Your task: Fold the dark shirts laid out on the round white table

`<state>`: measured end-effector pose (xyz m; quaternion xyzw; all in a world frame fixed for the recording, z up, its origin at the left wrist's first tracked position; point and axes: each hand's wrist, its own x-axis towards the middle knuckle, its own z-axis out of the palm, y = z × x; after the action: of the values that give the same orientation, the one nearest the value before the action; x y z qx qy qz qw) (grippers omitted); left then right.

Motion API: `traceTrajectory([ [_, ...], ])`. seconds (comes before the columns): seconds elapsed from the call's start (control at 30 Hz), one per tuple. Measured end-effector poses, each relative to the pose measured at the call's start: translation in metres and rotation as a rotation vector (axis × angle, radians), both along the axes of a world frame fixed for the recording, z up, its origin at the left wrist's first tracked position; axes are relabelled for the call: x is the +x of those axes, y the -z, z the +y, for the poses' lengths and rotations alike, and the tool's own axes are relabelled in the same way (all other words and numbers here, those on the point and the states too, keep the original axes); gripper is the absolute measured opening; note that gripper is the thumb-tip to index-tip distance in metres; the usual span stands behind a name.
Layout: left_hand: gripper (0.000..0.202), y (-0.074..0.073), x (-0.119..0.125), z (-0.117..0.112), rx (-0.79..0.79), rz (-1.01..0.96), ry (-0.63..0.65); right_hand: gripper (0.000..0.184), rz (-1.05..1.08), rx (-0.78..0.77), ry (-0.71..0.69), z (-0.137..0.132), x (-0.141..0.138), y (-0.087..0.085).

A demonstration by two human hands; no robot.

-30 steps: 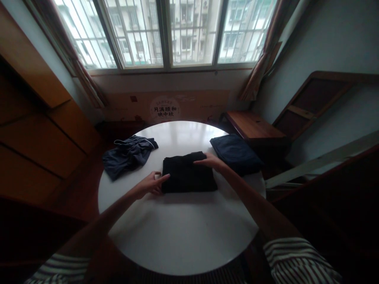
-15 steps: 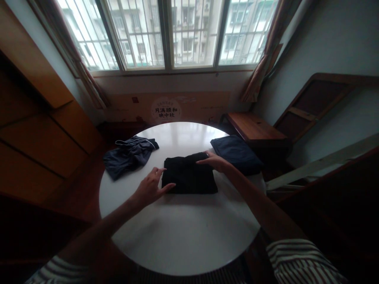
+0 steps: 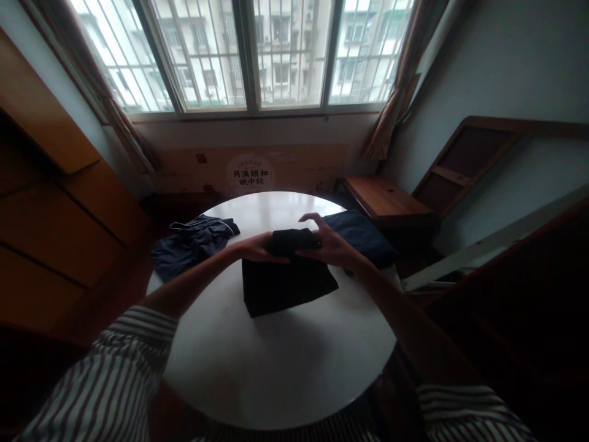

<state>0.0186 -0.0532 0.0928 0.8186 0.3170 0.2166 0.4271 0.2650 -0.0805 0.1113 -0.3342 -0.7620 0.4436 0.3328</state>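
Observation:
A folded black garment [image 3: 288, 285] is held up by its far edge between my two hands, and its near part hangs over the table with a shadow below. What kind of garment it is I cannot tell. My left hand [image 3: 255, 247] grips the far left corner, thumb on the near side and fingers hidden behind the cloth. At the far right corner my right hand [image 3: 332, 244] pinches the cloth, its thumb in front and its index finger raised and bent. Between the hands the far edge is bunched into a thick fold.
The garment is over a round white table [image 3: 285, 380]. A crumpled dark garment with a white cord [image 3: 196, 248] lies at its left edge, and folded navy cloth [image 3: 361, 236] at its right. Beyond stand a low wooden bench [image 3: 386, 195] and a barred window [image 3: 285, 55].
Both hands have taken hold of the far corners of the black garment and raised it. My left hand moved from its left side to the far edge. The view shifted slightly.

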Motion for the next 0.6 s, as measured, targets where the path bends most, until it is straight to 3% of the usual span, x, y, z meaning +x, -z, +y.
traceTrajectory([
  [0.1,0.051,-0.004,-0.001,-0.008,-0.046,-0.121,-0.122,0.083,0.126,-0.174,0.130,0.006,0.023,0.012],
  [0.2,0.058,-0.012,0.011,-0.010,-0.128,-0.395,-0.320,0.058,0.227,-0.248,0.233,0.004,0.047,0.022],
  [0.3,0.063,-0.024,0.045,-0.005,-0.200,-0.649,-0.426,0.049,0.291,-0.254,0.263,-0.005,0.061,0.020],
  [0.47,0.062,-0.032,0.131,0.030,-0.395,-0.890,-0.389,0.047,0.407,-0.123,0.442,0.015,0.091,-0.016],
  [0.6,0.058,-0.009,0.183,0.063,-0.671,-0.841,-0.306,0.038,0.277,-0.294,0.528,0.063,0.132,-0.030],
])
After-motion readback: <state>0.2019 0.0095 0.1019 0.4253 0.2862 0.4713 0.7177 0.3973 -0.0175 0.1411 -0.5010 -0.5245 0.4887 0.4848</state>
